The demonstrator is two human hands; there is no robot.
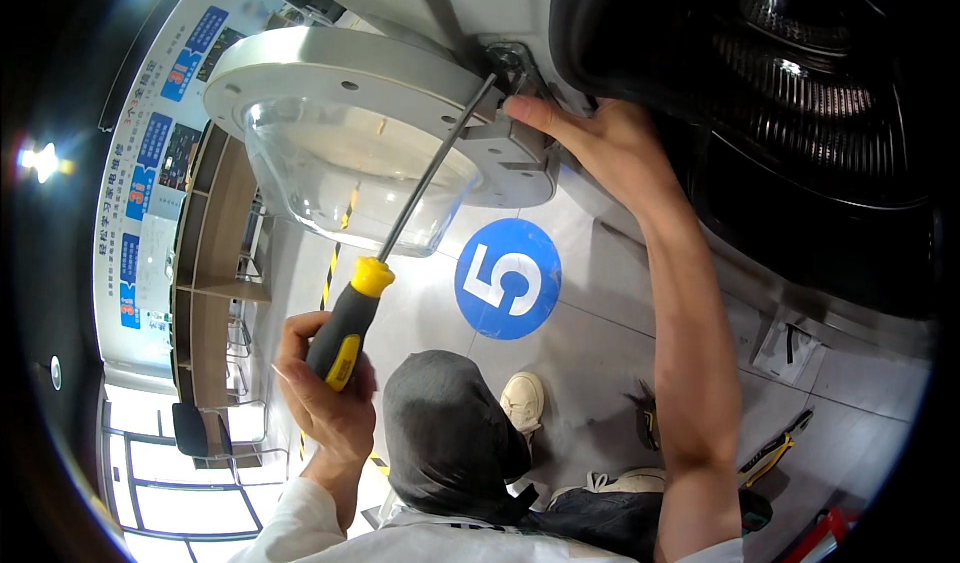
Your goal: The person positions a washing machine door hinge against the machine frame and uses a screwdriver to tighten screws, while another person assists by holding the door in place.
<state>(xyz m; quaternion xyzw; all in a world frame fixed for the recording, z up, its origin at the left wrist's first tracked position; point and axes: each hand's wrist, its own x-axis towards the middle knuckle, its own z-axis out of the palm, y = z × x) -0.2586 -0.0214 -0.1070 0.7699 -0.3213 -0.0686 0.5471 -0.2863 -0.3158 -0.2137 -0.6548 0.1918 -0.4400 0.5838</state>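
One screwdriver, 8 o'clock, wrapped in the left grip; tip at the hinge, 12 o'clock. Right grip, 1 o'clock: thumb on the hinge, fingers partly hidden, can't tell how tight. Door open at 11 o'clock, looks hung on that hinge. My read: hinge work under way, not finished; loosening or tightening unclear. Drum, 2 o'clock: dark, ribbed, contents can't be made out.

Grey tiled floor — bright windows; wooden furniture; glaring lamps.
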